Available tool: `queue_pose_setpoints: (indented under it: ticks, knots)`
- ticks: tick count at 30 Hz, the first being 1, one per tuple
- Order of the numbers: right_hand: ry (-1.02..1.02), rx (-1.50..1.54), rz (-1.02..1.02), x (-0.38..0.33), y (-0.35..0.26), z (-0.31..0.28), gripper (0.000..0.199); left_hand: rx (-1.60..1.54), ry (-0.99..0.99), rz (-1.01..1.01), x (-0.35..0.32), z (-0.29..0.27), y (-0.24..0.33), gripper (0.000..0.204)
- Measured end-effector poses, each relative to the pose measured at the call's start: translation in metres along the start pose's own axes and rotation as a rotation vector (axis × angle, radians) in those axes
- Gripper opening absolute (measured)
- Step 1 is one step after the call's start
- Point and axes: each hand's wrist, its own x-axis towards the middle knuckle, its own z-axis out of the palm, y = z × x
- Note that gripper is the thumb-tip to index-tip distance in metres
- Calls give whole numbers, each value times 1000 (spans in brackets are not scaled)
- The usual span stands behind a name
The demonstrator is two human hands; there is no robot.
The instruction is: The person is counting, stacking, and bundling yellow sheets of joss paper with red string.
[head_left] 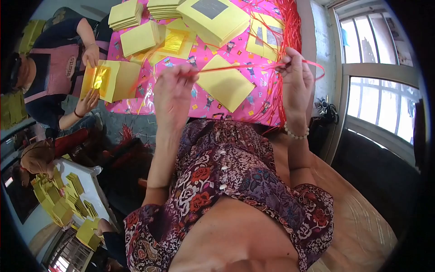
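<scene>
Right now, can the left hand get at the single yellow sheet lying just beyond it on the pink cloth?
Probably yes: the yellow sheet lies uncovered just past the left hand, but both that hand and the right hand pinch a red string.

i see a pink patterned cloth [213, 50]; yellow paper stacks [126, 14] on its far end, a window [376, 77] right of it, a co-worker's gold-foil sheet [100, 79] left.

A strand [235, 68] stretches between the left hand [172, 93] and right hand [297, 79], above a paper sheet [226, 84] on the bench [136, 106]; paper stacks [127, 13] lie behind, a strand bundle [292, 27] seemingly at right
</scene>
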Motion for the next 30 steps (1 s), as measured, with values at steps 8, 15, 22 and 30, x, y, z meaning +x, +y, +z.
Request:
queue_pose_setpoints:
  ticks: [8, 15, 22, 30]
  knots:
    - [-118, -686, 187, 23, 105, -50, 29, -161, 754, -425, -107, -73, -52, 24]
    - [-162, -747, 404, 41, 135, -73, 29, -378, 995, -559, -111, -103, -91, 21]
    - [-205, -802, 505, 52, 151, -72, 31, -379, 1060, -629, -111, -121, -99, 18]
    - [-127, -799, 681, 53, 160, -77, 29, -305, 1257, -794, -103, -123, -116, 18]
